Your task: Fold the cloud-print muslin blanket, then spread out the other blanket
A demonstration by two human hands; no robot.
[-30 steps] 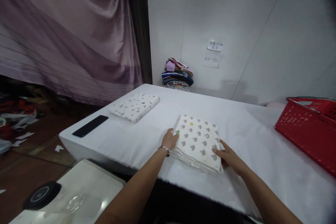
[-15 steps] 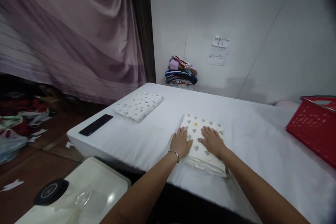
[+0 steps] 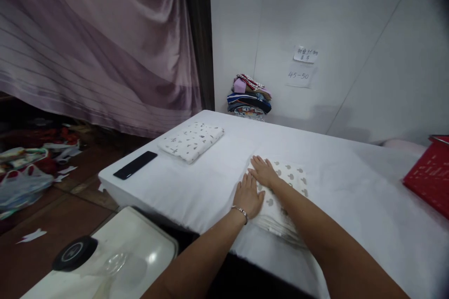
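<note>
A folded white cloth with grey mushroom-like prints (image 3: 293,178) lies in several layers on the white-covered table (image 3: 196,196). My left hand (image 3: 248,196), with a bracelet at the wrist, rests flat along its left edge, fingers stretched out. Just beyond it, my right hand (image 3: 264,170) lies flat on the cloth's far left part. Its forearm crosses over the cloth and hides much of the right and near side. Neither hand grips anything. Farther left sits a second folded white cloth with small dark prints (image 3: 192,141).
A black phone (image 3: 135,165) lies near the table's left edge. A red basket (image 3: 430,175) stands at the right. Behind the table rises a pile of folded fabrics (image 3: 249,98). A white lidded surface with a black knob (image 3: 75,253) is at lower left, beside a hanging curtain (image 3: 105,46).
My hands went from holding the cloth's two sides to lying flat on top. The right hand then slid left across it, beside the left hand. The view has turned left.
</note>
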